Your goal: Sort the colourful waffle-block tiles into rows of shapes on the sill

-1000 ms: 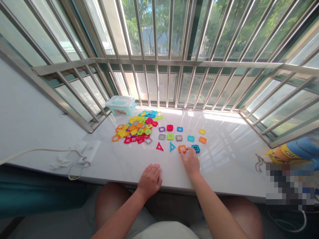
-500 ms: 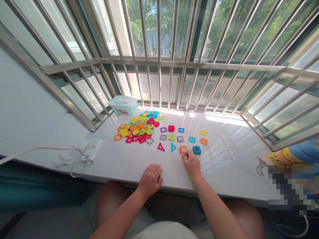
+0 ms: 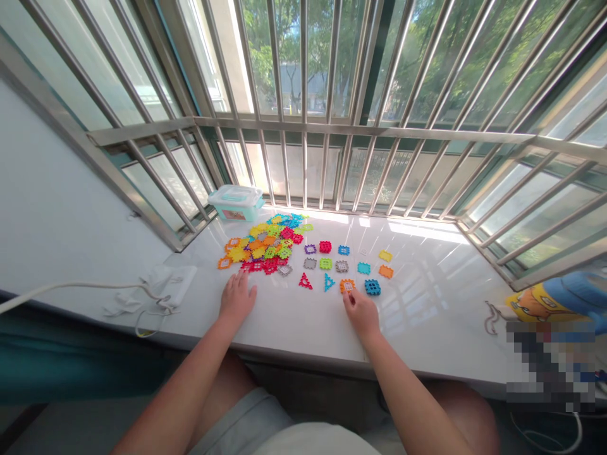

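Note:
My left hand [image 3: 238, 297] rests at the near edge of a pile of plastic interlocking building pieces [image 3: 258, 243], fingers stretched toward the red pieces [image 3: 253, 266] there. It is open and holds nothing that I can see. At the front row, my right hand [image 3: 362, 316] has its thumb and fingers closed at the near edge of an orange square building piece [image 3: 348, 285], which lies on the white surface. To its right is a dark blue square piece [image 3: 372, 287]. Left of it lie a blue triangle [image 3: 329, 282] and a red triangle [image 3: 305, 282].
Behind stand rows of separate pieces, among them a green square [image 3: 325, 263] and an orange frame [image 3: 386, 272]. A lidded turquoise box [image 3: 236, 203] is by the barred window. A white power strip [image 3: 176, 284] with cable lies left; a yellow-and-blue bottle [image 3: 545, 302] lies right.
My left hand has moved left and forward from the counter's front edge to the pile, its fingers now stretched out. The right hand stays at the orange square piece.

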A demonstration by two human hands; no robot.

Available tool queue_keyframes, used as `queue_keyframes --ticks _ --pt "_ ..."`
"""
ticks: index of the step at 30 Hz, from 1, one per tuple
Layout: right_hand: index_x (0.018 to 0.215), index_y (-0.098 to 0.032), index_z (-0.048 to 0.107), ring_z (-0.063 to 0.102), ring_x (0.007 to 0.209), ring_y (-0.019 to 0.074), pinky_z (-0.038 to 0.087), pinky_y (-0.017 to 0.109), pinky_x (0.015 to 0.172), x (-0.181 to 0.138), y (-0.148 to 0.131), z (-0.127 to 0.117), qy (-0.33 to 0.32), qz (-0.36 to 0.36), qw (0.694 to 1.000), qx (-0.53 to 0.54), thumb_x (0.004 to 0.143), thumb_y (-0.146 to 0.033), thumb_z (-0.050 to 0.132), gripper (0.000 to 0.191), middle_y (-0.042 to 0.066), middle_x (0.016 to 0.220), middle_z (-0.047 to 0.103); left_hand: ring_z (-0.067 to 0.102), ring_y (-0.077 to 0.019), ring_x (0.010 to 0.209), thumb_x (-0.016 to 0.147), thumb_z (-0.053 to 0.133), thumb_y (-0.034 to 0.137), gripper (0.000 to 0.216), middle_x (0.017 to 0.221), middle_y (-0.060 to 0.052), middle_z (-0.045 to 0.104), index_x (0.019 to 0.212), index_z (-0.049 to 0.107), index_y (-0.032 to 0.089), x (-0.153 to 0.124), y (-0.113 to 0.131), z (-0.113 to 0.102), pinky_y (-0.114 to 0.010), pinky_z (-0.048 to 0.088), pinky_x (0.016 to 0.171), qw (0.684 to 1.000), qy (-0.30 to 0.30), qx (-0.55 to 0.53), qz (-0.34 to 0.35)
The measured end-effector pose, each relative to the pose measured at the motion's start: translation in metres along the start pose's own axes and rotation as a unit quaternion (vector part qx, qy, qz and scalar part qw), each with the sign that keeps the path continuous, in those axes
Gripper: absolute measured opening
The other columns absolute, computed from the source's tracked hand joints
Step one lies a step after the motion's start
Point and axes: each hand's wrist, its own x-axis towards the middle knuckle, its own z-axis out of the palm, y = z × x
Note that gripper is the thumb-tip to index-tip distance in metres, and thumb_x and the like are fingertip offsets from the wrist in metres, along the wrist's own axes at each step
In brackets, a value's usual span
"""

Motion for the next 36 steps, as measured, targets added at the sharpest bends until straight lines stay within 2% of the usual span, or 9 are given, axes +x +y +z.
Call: queue_keyframes --ticks 2,5,15,19,22,24,27,31,36 --pt "0.072 -0.022 0.056 0.048 0.058 0.0151 0.022 0.028 0.058 0.000 0.000 0.000 -0.002 0.001 1.000 -0.004 0.102 -0.050 0.043 0.043 0.001 0.064 0.058 0.038 -0.0369 0.146 0.099 0.045 0.039 0.058 0.154 -0.021 0.050 0.150 0.045 0.009 0.002 -0.017 0.004 -0.054 0.031 0.120 1.000 -0.018 0.013 0.000" --pt "0.072 -0.022 0.056 0.049 0.059 0.0153 0.022 0.028 0.058 0.000 0.000 0.001 -0.004 0.004 1.000 -0.007 0.102 -0.049 0.043 0.042 0.002 0.065 0.059 0.046 -0.0344 0.140 0.100 0.043 0.041 0.057 0.149 -0.020 0.055 0.149 0.046 0.012 -0.002 -0.027 0.005 -0.052 0.031 0.119 0.999 -0.031 0.020 0.009" --pt "0.071 -0.022 0.056 0.048 0.059 0.0152 0.021 0.028 0.058 0.001 0.001 0.002 -0.008 0.005 1.000 -0.003 0.101 -0.049 0.044 0.042 0.002 0.066 0.059 0.056 -0.0349 0.121 0.095 0.052 0.040 0.041 0.135 -0.020 0.057 0.126 0.061 0.016 0.000 -0.014 -0.008 -0.048 0.044 0.104 0.998 0.001 0.010 -0.060" --pt "0.071 -0.022 0.056 0.047 0.059 0.0148 0.020 0.028 0.058 0.001 0.000 0.000 -0.014 0.009 1.000 -0.005 0.101 -0.049 0.045 0.041 0.002 0.066 0.058 0.051 -0.0336 0.131 0.095 0.050 0.035 0.042 0.146 -0.017 0.053 0.133 0.058 0.017 0.003 -0.013 -0.007 -0.048 0.040 0.111 0.999 0.011 0.002 -0.042" --pt "0.072 -0.022 0.056 0.046 0.059 0.0145 0.020 0.027 0.058 0.001 -0.001 -0.001 -0.015 0.012 1.000 -0.006 0.101 -0.048 0.046 0.040 0.001 0.065 0.058 0.052 -0.0317 0.129 0.097 0.049 0.034 0.045 0.141 -0.016 0.058 0.139 0.055 0.018 0.003 -0.013 -0.007 -0.046 0.038 0.112 1.000 0.008 -0.002 -0.026" --pt "0.072 -0.022 0.056 0.046 0.059 0.0143 0.020 0.028 0.058 0.001 -0.001 -0.001 -0.015 0.012 1.000 -0.007 0.100 -0.047 0.046 0.039 0.001 0.065 0.058 0.054 -0.0320 0.123 0.098 0.049 0.038 0.043 0.135 -0.015 0.060 0.135 0.059 0.018 0.000 -0.012 -0.008 -0.046 0.041 0.110 1.000 0.007 -0.001 -0.029" --pt "0.072 -0.022 0.056 0.046 0.058 0.0138 0.019 0.028 0.057 0.001 0.000 0.000 -0.013 0.008 1.000 -0.011 0.100 -0.045 0.048 0.037 0.001 0.065 0.058 0.058 -0.0316 0.114 0.098 0.049 0.041 0.036 0.126 -0.014 0.062 0.122 0.067 0.020 -0.009 -0.007 -0.011 -0.046 0.045 0.104 0.999 0.002 -0.011 -0.031" --pt "0.071 -0.022 0.056 0.047 0.059 0.0141 0.019 0.027 0.058 0.001 0.001 0.002 -0.010 0.009 1.000 -0.020 0.099 -0.044 0.048 0.036 0.000 0.064 0.058 0.061 -0.0286 0.110 0.099 0.049 0.038 0.026 0.122 -0.012 0.062 0.108 0.068 0.023 -0.023 0.007 -0.014 -0.042 0.048 0.102 0.999 -0.007 -0.051 -0.011" --pt "0.071 -0.022 0.056 0.046 0.058 0.0142 0.019 0.027 0.058 0.001 0.001 0.001 -0.016 0.009 1.000 -0.022 0.099 -0.044 0.048 0.036 0.001 0.064 0.059 0.063 -0.0269 0.106 0.102 0.047 0.037 0.023 0.115 -0.009 0.067 0.107 0.065 0.024 -0.037 0.033 -0.017 -0.041 0.049 0.100 0.994 -0.030 -0.085 0.056"
